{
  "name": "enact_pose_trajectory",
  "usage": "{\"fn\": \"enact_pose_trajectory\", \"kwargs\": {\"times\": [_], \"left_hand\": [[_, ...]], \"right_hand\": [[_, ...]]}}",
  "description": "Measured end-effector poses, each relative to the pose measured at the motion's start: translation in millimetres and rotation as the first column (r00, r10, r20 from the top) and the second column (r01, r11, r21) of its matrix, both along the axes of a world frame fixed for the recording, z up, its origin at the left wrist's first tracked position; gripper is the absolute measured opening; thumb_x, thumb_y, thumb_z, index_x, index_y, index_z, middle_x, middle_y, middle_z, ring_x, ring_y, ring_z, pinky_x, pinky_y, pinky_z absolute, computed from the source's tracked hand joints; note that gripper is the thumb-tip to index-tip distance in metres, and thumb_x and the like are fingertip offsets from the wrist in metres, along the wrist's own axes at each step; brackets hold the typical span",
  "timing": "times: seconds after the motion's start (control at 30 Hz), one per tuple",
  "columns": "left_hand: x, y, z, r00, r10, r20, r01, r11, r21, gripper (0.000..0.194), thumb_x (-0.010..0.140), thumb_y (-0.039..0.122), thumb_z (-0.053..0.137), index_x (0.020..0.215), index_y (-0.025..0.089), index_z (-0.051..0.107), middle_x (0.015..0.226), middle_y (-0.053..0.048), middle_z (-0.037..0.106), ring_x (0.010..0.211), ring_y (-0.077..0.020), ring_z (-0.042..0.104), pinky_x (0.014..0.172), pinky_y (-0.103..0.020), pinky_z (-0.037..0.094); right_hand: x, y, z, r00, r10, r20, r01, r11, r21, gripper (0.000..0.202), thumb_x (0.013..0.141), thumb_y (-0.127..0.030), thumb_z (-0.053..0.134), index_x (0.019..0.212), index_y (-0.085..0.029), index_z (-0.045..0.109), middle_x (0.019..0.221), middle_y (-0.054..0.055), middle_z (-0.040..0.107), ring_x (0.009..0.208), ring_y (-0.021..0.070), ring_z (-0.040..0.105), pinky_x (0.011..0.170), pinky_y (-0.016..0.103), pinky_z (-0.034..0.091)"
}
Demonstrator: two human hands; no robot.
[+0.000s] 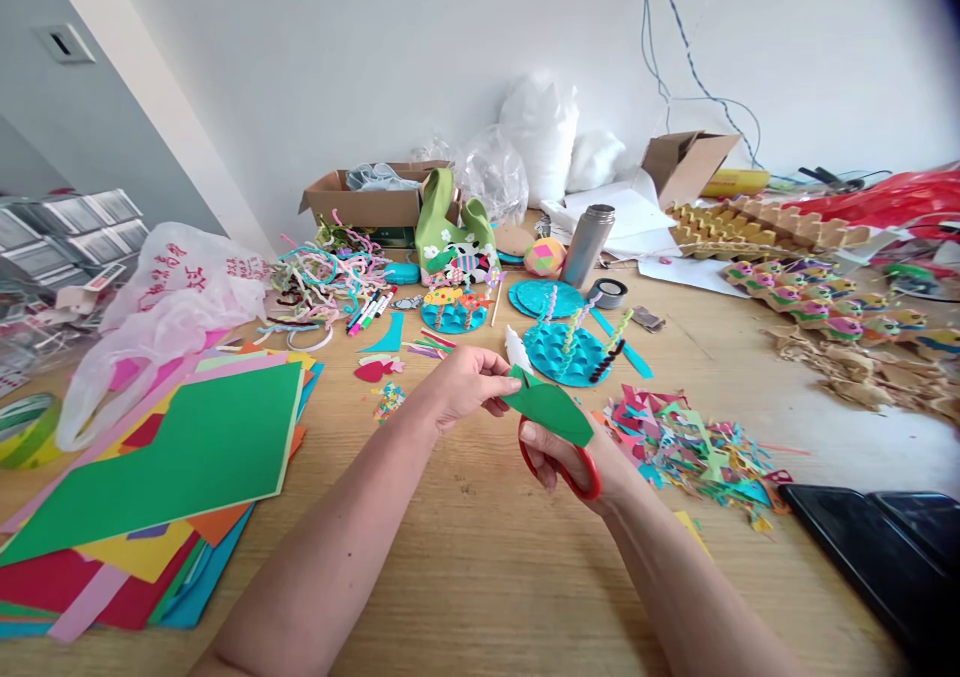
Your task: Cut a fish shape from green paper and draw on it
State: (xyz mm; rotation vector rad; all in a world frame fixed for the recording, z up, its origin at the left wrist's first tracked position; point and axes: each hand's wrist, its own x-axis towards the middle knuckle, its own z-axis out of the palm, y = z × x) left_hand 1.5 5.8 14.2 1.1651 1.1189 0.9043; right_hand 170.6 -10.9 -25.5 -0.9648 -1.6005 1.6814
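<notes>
Near the middle of the view, my left hand pinches the left end of a small green paper piece. My right hand is closed round the red handles of a pair of scissors, just below the paper. The green paper hides most of the blades, so how far they are apart is unclear. Behind the hands lie a white glue bottle and a blue round base with fuzzy stems standing on it.
Coloured sheets cover the left side. Paper scraps lie right of my hands, with a black tablet at the right edge. Farther back stand a metal flask, pipe cleaners and a cardboard box.
</notes>
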Motion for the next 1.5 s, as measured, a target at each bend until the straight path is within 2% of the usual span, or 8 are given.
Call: {"fn": "enact_pose_trajectory", "kwargs": {"times": [0.1, 0.2, 0.4, 0.6, 0.83, 1.3, 1.5], "left_hand": [[-0.1, -0.2, 0.1, 1.0, -0.004, 0.001, 0.004, 1.0, 0.001, 0.022, 0.064, 0.027, 0.076, 0.064, 0.011, 0.061, 0.059, -0.001, 0.058, 0.052, -0.0087, 0.055, 0.053, -0.023, 0.048], [-0.5, 0.0, -0.4, 1.0, -0.008, 0.004, 0.008, 1.0, 0.004, 0.021, 0.065, 0.026, 0.075, 0.064, 0.011, 0.061, 0.059, -0.001, 0.059, 0.053, -0.0086, 0.055, 0.053, -0.022, 0.048], [-1.1, 0.0, -0.5, 1.0, -0.022, -0.009, 0.022, 1.0, 0.001, 0.021, 0.065, 0.026, 0.075, 0.066, 0.011, 0.062, 0.061, -0.002, 0.061, 0.053, -0.009, 0.056, 0.054, -0.023, 0.048], [-1.0, -0.4, 0.8, 1.0, -0.022, -0.011, 0.021, 1.0, -0.012, 0.013, 0.068, 0.02, 0.07, 0.067, 0.01, 0.061, 0.062, -0.003, 0.062, 0.051, -0.0085, 0.055, 0.054, -0.023, 0.048], [-1.6, -0.1, 1.1, 1.0, -0.024, -0.005, 0.024, 1.0, -0.011, 0.013, 0.068, 0.019, 0.071, 0.067, 0.01, 0.062, 0.062, -0.002, 0.061, 0.051, -0.0081, 0.055, 0.053, -0.023, 0.048], [-0.4, -0.7, 2.0, 0.999, 0.008, -0.032, -0.008, 1.0, -0.015, 0.01, 0.074, 0.014, 0.065, 0.067, 0.011, 0.058, 0.061, 0.0, 0.059, 0.05, -0.0077, 0.054, 0.052, -0.022, 0.048], [0.8, -0.3, 2.6, 0.999, 0.012, -0.041, -0.012, 1.0, -0.003, 0.011, 0.074, 0.011, 0.064, 0.065, 0.011, 0.058, 0.06, 0.0, 0.058, 0.053, -0.0086, 0.055, 0.051, -0.022, 0.049]], "right_hand": [[1.3, 1.3, -5.5, 1.0, 0.019, -0.019, -0.019, 1.0, 0.001, 0.041, 0.072, -0.057, 0.066, 0.065, -0.019, 0.055, 0.038, -0.004, 0.051, 0.031, 0.0086, 0.041, 0.033, 0.022, 0.025], [2.3, 1.9, -9.1, 0.999, 0.027, -0.037, -0.026, 0.999, 0.018, 0.041, 0.075, -0.056, 0.065, 0.061, -0.019, 0.054, 0.039, -0.003, 0.051, 0.031, 0.0078, 0.04, 0.033, 0.022, 0.026], [1.4, 0.9, -6.9, 0.999, 0.018, -0.05, -0.017, 1.0, 0.022, 0.047, 0.07, -0.061, 0.066, 0.055, -0.019, 0.052, 0.044, -0.001, 0.051, 0.034, 0.0097, 0.045, 0.034, 0.023, 0.026], [2.6, 2.0, -9.5, 0.999, 0.031, -0.016, -0.03, 0.999, 0.043, 0.045, 0.074, -0.06, 0.064, 0.056, -0.019, 0.053, 0.042, -0.001, 0.051, 0.033, 0.0088, 0.04, 0.034, 0.024, 0.025], [3.7, 2.7, -13.1, 1.0, 0.025, -0.019, -0.024, 0.999, 0.027, 0.045, 0.073, -0.058, 0.065, 0.058, -0.018, 0.053, 0.04, -0.002, 0.051, 0.032, 0.0079, 0.039, 0.033, 0.023, 0.025], [2.8, 2.0, -11.8, 1.0, 0.004, -0.029, -0.004, 1.0, 0.008, 0.041, 0.072, -0.058, 0.067, 0.063, -0.02, 0.054, 0.04, -0.004, 0.051, 0.031, 0.0073, 0.038, 0.032, 0.022, 0.025], [-0.7, 0.5, -6.6, 0.999, -0.017, -0.039, 0.017, 1.0, 0.006, 0.046, 0.067, -0.06, 0.069, 0.058, -0.019, 0.051, 0.044, -0.003, 0.051, 0.033, 0.0086, 0.046, 0.033, 0.022, 0.028]]}}
